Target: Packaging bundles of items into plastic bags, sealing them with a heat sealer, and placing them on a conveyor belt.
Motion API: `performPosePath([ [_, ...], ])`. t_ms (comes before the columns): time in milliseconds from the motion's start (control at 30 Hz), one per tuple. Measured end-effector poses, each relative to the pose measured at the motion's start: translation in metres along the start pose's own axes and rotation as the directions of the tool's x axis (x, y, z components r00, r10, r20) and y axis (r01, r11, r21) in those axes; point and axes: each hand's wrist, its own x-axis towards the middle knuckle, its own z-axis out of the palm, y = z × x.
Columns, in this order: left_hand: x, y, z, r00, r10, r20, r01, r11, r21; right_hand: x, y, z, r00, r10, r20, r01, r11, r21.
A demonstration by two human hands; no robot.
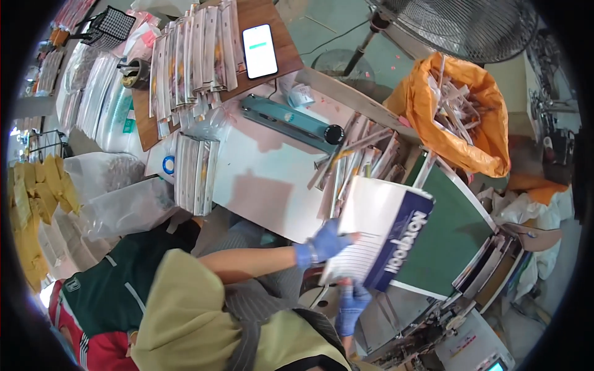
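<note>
A white writing pad with a dark blue printed band (365, 219) is held up in front of me, tilted, with ruled lines on its lower part. My left hand (327, 242), in a blue fingerless glove, grips its left edge, the fingers lying over the sheet. At the bottom edge my right hand (354, 302), gloved the same way, pinches the pad near a corner. Behind the pad lies a green board with a white edge (455, 229), partly hidden. Just beyond the pad's top lies a pile of thin packaged strips (365, 154).
A teal bar-shaped device with a black knob (291, 123) lies on the white table (257, 191). Bundled packs (195, 55) and a phone (260, 51) rest on a brown board. An orange sack (427, 93), a fan (458, 25) and a machine (464, 346) stand at right. Another person (105, 297) is at left.
</note>
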Motion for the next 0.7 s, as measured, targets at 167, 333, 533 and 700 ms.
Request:
performPosePath([
  [167,-0.018,-0.048,-0.077,0.973,0.196,0.123,-0.218,0.953,0.209,-0.011,0.113,0.059,0.972,-0.077,0.224,-0.058,0.839,0.54],
  [333,0.014,-0.116,-0.106,0.957,0.139,0.256,-0.049,0.942,-0.332,0.033,0.256,0.051,0.663,-0.749,0.021,0.66,0.57,-0.49],
  [533,0.032,-0.21,-0.034,0.953,0.174,0.249,-0.131,0.974,-0.183,0.014,0.362,0.071,0.895,-0.031,-0.445,0.318,0.746,0.586],
  [700,0.003,-0.302,0.046,0.9,0.087,0.427,-0.152,0.981,0.121,-0.046,0.453,0.073,0.855,0.155,-0.495,0.447,0.262,0.855],
])
